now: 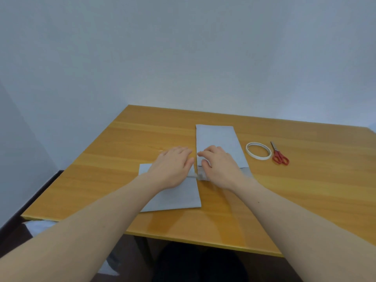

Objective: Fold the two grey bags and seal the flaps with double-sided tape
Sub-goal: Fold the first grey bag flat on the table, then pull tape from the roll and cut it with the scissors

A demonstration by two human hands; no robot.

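Two grey bags lie flat on the wooden table. The nearer, left bag (pixel 175 198) is partly under my left hand (pixel 173 165), which rests flat on its upper part with fingers extended. The farther, right bag (pixel 217 139) reaches toward the wall. My right hand (pixel 218 164) sits on its near end, fingers curled at the left edge, pinching the darker folded flap (pixel 201 176). The two hands almost touch where the bags meet. A roll of double-sided tape (pixel 258 153) lies to the right of the right bag.
Red-handled scissors (pixel 280 156) lie just right of the tape roll. The table (pixel 122 151) stands against a pale wall, with its left and near edges in view. Something white (pixel 38 226) sits below the near left corner.
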